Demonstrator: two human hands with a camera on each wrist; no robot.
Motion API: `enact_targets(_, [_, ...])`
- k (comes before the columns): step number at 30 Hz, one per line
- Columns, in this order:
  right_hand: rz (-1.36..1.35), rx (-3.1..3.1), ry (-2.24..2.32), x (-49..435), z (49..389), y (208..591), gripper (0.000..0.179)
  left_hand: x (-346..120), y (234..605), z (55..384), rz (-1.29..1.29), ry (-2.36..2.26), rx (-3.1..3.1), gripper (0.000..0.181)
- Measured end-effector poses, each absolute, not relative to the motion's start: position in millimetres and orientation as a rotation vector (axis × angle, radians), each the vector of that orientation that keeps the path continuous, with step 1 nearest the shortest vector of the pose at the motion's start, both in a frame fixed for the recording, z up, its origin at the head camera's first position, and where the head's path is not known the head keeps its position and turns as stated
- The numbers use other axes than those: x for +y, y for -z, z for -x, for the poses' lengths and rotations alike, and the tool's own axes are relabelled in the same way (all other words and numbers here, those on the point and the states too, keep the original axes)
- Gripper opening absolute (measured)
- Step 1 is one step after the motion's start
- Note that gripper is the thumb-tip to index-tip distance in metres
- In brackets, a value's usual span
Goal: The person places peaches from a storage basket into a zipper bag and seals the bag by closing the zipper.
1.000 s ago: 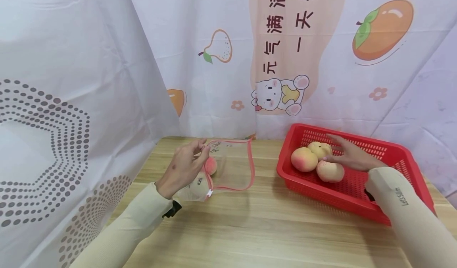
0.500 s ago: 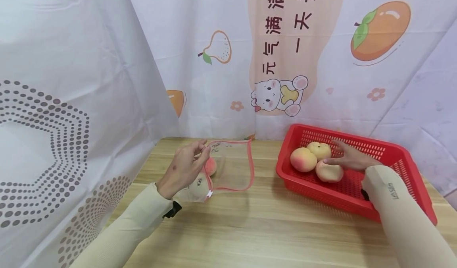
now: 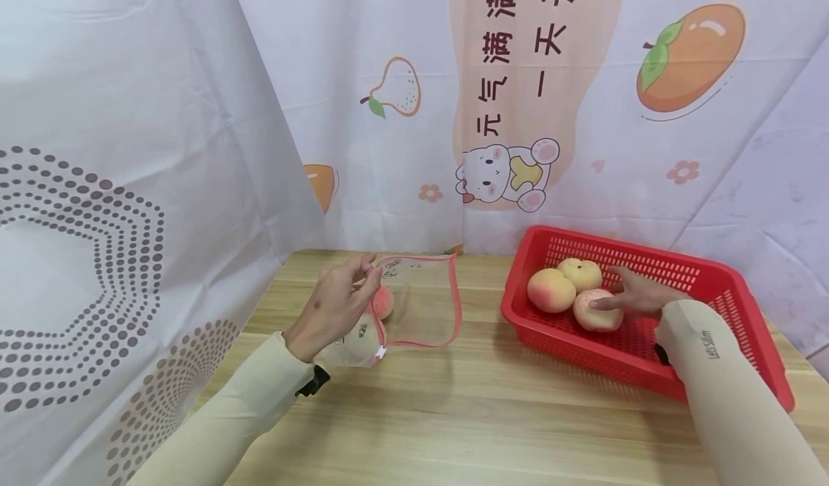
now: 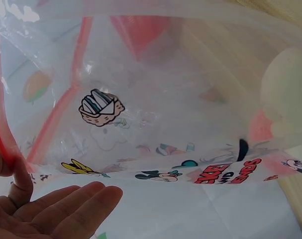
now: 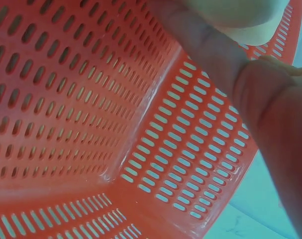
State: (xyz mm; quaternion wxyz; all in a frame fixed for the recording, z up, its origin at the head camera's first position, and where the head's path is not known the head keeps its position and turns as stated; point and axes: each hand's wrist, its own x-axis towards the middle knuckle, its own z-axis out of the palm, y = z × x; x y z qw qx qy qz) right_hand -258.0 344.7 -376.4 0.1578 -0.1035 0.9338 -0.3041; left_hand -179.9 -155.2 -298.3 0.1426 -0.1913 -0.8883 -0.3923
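Observation:
My left hand [image 3: 337, 302] pinches the red-trimmed edge of a clear zip bag [image 3: 422, 302], whose mouth hangs open to the right. In the left wrist view, thumb and forefinger [image 4: 22, 186] meet on the red strip while the other fingers stretch under the printed film. A pink peach [image 3: 383, 302] shows inside, with a paler round one [image 3: 359, 342] below it. Over in the red basket [image 3: 596, 362], my right hand [image 3: 640, 295] grips the nearest peach [image 3: 594, 319], thumb across its top and fingers behind. Two more peaches, one blushed [image 3: 550, 290] and one yellow [image 3: 581, 273], sit beside it.
Wooden table [image 3: 440, 414] lies under both bag and basket. Slotted basket walls [image 5: 185, 144] rise around the right hand. A printed white curtain [image 3: 401, 162] hangs along the table's back edge, and another [image 3: 129, 183] on the left.
My right hand has come down and left over the nearest peach, its fingers closing from spread to around the fruit. The left hand and the bag stay nearly still.

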Motion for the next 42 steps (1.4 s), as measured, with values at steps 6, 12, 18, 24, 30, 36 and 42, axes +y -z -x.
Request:
enact_targets(6, [0.217,2.603,0.956,344.7,256.7,379.4,0.097,-155.0,298.3,180.2,0.554,1.122,-2.556,0.022])
enact_targets(12, [0.202,2.583,0.922,344.6,255.1,379.2,0.082,-155.1,298.9,181.0,0.551,1.113,-2.557,0.029])
enact_targets(18, [0.228,2.591,0.910,345.8,254.4,379.6,0.071,-155.3,299.9,181.3,0.554,1.106,-2.557,0.027])
enact_targets(24, [0.320,2.604,0.886,347.4,254.2,378.1,0.063,-155.4,299.3,180.9,0.558,1.101,-2.553,0.025])
enact_targets(30, [0.390,2.579,0.938,348.1,254.1,378.6,0.062,-155.6,299.5,181.1,0.555,1.105,-2.559,0.023])
enact_targets(36, [0.419,2.569,0.976,350.7,251.9,378.2,0.062,-154.8,300.9,182.1,0.559,1.096,-2.550,0.020])
enact_targets(42, [0.429,2.551,1.028,350.6,249.5,373.4,0.062,-154.9,300.0,181.6,0.556,1.086,-2.550,0.021])
